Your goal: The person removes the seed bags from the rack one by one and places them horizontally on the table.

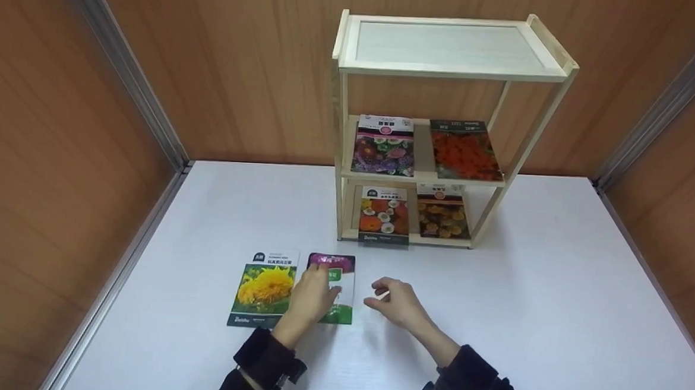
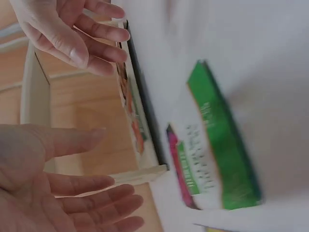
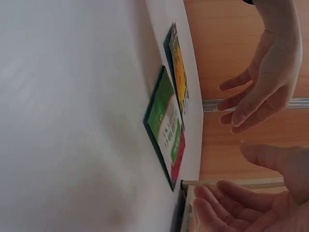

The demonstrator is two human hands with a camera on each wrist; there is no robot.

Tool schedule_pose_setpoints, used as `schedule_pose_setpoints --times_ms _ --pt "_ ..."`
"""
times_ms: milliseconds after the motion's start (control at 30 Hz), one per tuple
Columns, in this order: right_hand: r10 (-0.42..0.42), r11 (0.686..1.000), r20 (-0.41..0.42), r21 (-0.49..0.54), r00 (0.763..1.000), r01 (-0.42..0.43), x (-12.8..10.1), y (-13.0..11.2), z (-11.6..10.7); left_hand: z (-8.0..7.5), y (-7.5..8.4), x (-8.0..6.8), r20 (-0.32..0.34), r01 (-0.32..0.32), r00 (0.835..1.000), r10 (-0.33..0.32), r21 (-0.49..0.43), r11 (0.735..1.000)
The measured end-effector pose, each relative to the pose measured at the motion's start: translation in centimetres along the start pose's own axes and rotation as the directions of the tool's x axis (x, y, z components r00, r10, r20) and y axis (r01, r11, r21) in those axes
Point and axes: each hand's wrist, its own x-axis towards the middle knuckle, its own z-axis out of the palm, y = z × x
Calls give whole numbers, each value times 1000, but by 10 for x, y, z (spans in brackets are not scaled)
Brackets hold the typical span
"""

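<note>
Two seed packets lie side by side on the white table (image 1: 525, 323). The left one shows a yellow flower (image 1: 262, 288). The right one is a green, white and magenta packet (image 1: 342, 278), back side up. My left hand (image 1: 312, 295) hovers over this packet with straight fingers, hiding part of it in the head view. The left wrist view shows the left hand (image 2: 67, 193) open and apart from the green packet (image 2: 212, 154). Just right of the packet, my right hand (image 1: 394, 301) is held above the table, relaxed and holding nothing.
A pale wooden shelf unit (image 1: 449, 69) stands at the back of the table. Its middle shelf holds a purple-flower packet (image 1: 384, 146) and a red-flower packet (image 1: 464, 150); the bottom shelf holds two more (image 1: 384, 216). Brown wooden walls enclose the table.
</note>
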Motion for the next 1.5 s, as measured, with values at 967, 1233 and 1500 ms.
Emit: schedule_pose_setpoints --times_ms 967,1233,1500 --pt "108 971 -316 -170 943 -169 76 -109 -162 -126 134 123 11 59 998 -58 -86 995" --pt "176 971 -426 -74 888 -228 104 -103 -154 -106 130 150 -135 179 965 -226 -289 940" --pt "219 967 -486 -8 846 -255 113 -99 -154 -86 134 154 -164 253 943 -290 -213 944"
